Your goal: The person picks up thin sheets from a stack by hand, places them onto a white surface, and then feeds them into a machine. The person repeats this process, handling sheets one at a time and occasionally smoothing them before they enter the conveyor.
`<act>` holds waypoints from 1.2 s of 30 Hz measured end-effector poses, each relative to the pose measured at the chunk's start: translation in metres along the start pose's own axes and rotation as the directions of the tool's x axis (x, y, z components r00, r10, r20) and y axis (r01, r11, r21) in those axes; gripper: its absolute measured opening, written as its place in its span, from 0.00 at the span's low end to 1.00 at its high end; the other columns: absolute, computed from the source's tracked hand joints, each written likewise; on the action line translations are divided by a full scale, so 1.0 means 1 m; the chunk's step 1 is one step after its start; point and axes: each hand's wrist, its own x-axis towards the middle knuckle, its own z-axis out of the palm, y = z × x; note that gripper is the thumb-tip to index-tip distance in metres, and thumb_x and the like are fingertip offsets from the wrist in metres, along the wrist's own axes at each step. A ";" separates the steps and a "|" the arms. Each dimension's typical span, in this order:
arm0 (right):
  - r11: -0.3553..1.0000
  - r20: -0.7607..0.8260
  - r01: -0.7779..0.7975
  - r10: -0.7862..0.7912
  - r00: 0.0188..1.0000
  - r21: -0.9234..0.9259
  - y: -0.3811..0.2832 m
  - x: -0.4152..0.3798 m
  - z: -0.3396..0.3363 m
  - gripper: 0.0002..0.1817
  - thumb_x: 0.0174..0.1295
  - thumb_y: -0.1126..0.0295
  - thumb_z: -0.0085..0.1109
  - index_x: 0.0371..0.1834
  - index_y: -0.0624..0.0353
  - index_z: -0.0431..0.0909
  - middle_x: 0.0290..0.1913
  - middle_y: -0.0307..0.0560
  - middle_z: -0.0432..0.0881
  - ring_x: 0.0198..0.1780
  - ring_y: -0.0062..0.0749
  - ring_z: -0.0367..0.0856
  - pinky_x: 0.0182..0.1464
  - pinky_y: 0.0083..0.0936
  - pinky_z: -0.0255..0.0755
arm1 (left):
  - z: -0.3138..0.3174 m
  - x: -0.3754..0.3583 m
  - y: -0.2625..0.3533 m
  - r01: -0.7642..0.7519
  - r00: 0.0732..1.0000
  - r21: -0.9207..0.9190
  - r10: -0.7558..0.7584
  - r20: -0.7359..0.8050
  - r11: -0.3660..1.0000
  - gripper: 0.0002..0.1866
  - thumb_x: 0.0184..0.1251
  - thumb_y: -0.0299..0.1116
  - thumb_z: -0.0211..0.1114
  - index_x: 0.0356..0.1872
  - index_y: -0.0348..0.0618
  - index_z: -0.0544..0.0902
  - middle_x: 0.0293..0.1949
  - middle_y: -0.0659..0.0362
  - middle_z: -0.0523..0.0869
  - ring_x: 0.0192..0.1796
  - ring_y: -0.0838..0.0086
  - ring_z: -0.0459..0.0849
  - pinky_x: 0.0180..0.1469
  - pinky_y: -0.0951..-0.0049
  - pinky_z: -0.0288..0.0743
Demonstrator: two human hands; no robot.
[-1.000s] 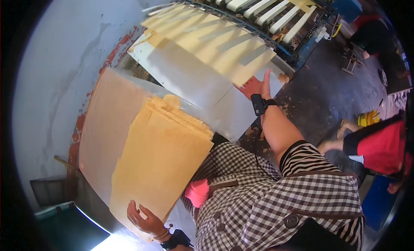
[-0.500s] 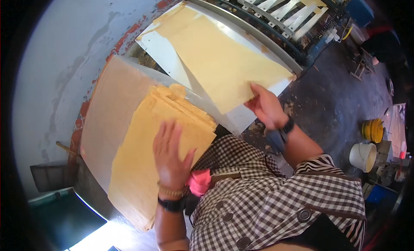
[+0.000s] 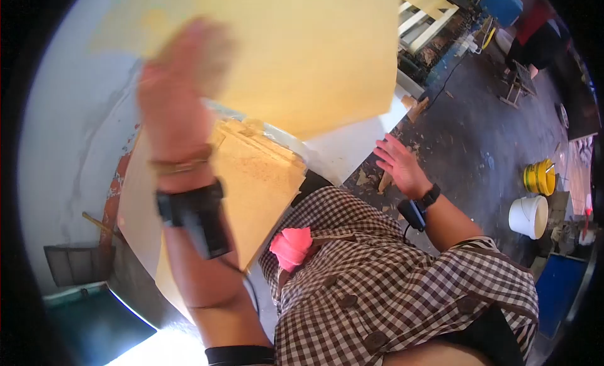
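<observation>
From here, I can't tell if the blurred left grip (image 3: 198, 51) holds the yellow sheet (image 3: 308, 58) at its fingers; the right grip (image 3: 387, 153) spreads empty.

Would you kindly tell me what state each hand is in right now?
Left hand: blurred against the raised sheet; grip cannot be told.
Right hand: open, holding nothing.

Pale yellow sheet (image 3: 314, 58); brown-white checked garment (image 3: 377, 265); bright pink cloth (image 3: 291, 248); white bucket (image 3: 528, 217).

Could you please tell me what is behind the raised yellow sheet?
Past the edges of the sheet show a white board, pale slats and a yellow stack. Whatever lies directly behind it is covered.
</observation>
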 end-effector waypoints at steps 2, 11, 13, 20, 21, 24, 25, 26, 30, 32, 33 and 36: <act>0.995 -0.160 -0.072 0.061 0.985 -0.065 0.019 0.019 -0.027 0.46 0.68 0.46 0.59 0.80 0.57 0.48 0.76 0.53 0.61 0.73 0.43 0.64 0.71 0.41 0.61 | -0.042 0.025 -0.001 0.121 0.979 -0.453 -0.181 -0.091 0.883 0.13 0.73 0.30 0.62 0.53 0.36 0.83 0.49 0.56 0.87 0.47 0.73 0.87 0.49 0.73 0.81; 0.967 0.193 0.176 -0.212 0.958 0.186 -0.050 0.052 0.026 0.24 0.72 0.65 0.55 0.66 0.66 0.68 0.61 0.48 0.80 0.60 0.33 0.80 0.65 0.33 0.73 | -0.202 -0.109 -0.067 0.327 0.469 -0.590 -0.669 -0.577 0.738 0.18 0.68 0.36 0.69 0.54 0.40 0.80 0.51 0.56 0.86 0.51 0.68 0.85 0.54 0.65 0.82; 0.994 0.234 0.109 -0.110 0.966 0.017 -0.069 0.067 0.040 0.23 0.69 0.66 0.60 0.62 0.67 0.73 0.57 0.47 0.82 0.56 0.33 0.82 0.61 0.31 0.75 | -0.223 -0.148 -0.073 0.313 0.386 -0.641 -0.710 -0.589 0.701 0.16 0.68 0.36 0.68 0.53 0.40 0.81 0.49 0.56 0.87 0.49 0.68 0.86 0.50 0.66 0.83; 0.675 -0.024 -0.008 -0.015 1.000 -0.738 -0.046 0.093 0.062 0.26 0.60 0.67 0.69 0.58 0.71 0.76 0.47 0.46 0.86 0.46 0.27 0.85 0.50 0.27 0.78 | -0.234 -0.218 -0.119 0.735 0.392 -0.121 -0.563 -0.727 0.668 0.16 0.64 0.40 0.70 0.45 0.38 0.85 0.33 0.57 0.87 0.28 0.73 0.85 0.21 0.77 0.76; 0.685 -0.009 0.068 -0.109 0.994 -0.725 -0.035 0.096 0.063 0.27 0.60 0.67 0.69 0.60 0.71 0.75 0.47 0.47 0.86 0.46 0.27 0.85 0.49 0.26 0.79 | -0.244 -0.226 -0.115 0.790 0.489 0.050 -0.579 -0.653 0.611 0.15 0.62 0.41 0.72 0.40 0.38 0.86 0.26 0.61 0.84 0.20 0.76 0.80 0.14 0.79 0.66; 0.728 -0.036 0.200 -0.295 0.955 -0.656 -0.006 0.084 0.069 0.32 0.57 0.67 0.71 0.64 0.70 0.72 0.48 0.50 0.86 0.44 0.28 0.86 0.47 0.26 0.80 | -0.254 -0.220 -0.110 0.824 0.463 0.058 -0.611 -0.642 0.564 0.16 0.62 0.40 0.72 0.40 0.36 0.86 0.26 0.59 0.85 0.19 0.78 0.78 0.14 0.79 0.63; 0.762 -0.058 0.197 -0.294 0.954 -0.616 -0.017 0.069 0.080 0.34 0.57 0.67 0.72 0.65 0.70 0.71 0.48 0.51 0.86 0.44 0.29 0.86 0.46 0.26 0.80 | -0.256 -0.219 -0.109 0.786 0.505 0.090 -0.551 -0.664 0.612 0.17 0.62 0.41 0.72 0.41 0.36 0.86 0.27 0.59 0.85 0.19 0.78 0.78 0.14 0.79 0.63; 0.795 -0.081 0.195 -0.292 0.953 -0.574 -0.022 0.061 0.087 0.36 0.56 0.67 0.73 0.67 0.70 0.70 0.48 0.52 0.86 0.44 0.30 0.86 0.45 0.26 0.80 | -0.256 -0.218 -0.108 0.745 0.543 0.123 -0.488 -0.684 0.656 0.17 0.62 0.42 0.72 0.41 0.36 0.86 0.27 0.59 0.85 0.20 0.77 0.79 0.14 0.79 0.64; 0.688 -0.034 0.215 -0.329 0.944 -0.693 0.004 0.096 0.056 0.40 0.55 0.64 0.74 0.69 0.68 0.67 0.47 0.55 0.86 0.43 0.33 0.87 0.45 0.29 0.81 | -0.251 -0.230 -0.120 0.723 0.583 0.237 -0.388 -0.714 0.649 0.18 0.62 0.41 0.73 0.40 0.33 0.86 0.32 0.55 0.87 0.23 0.75 0.82 0.16 0.79 0.67; 0.518 0.025 0.260 -0.417 0.909 -0.815 -0.006 0.098 0.047 0.38 0.55 0.62 0.73 0.68 0.65 0.69 0.46 0.54 0.86 0.42 0.35 0.87 0.44 0.31 0.80 | -0.243 -0.238 -0.122 0.803 0.484 0.184 -0.440 -0.756 0.567 0.21 0.58 0.39 0.76 0.48 0.37 0.85 0.33 0.56 0.88 0.26 0.72 0.83 0.19 0.74 0.72; 0.416 0.013 0.239 -0.477 0.879 -0.877 -0.019 0.092 0.031 0.38 0.55 0.61 0.73 0.67 0.63 0.70 0.45 0.53 0.86 0.42 0.36 0.87 0.44 0.33 0.80 | -0.233 -0.228 -0.142 0.827 0.463 0.159 -0.496 -0.735 0.539 0.24 0.55 0.38 0.77 0.52 0.39 0.84 0.34 0.57 0.88 0.28 0.70 0.84 0.21 0.72 0.74; 0.542 -0.141 0.204 -0.528 0.837 -0.815 -0.053 0.093 -0.018 0.33 0.57 0.57 0.70 0.64 0.59 0.74 0.40 0.46 0.86 0.39 0.36 0.86 0.43 0.32 0.79 | -0.281 -0.259 -0.198 0.126 0.925 0.908 -0.283 -0.253 -0.400 0.33 0.56 0.37 0.73 0.65 0.54 0.74 0.41 0.58 0.86 0.45 0.69 0.84 0.42 0.66 0.79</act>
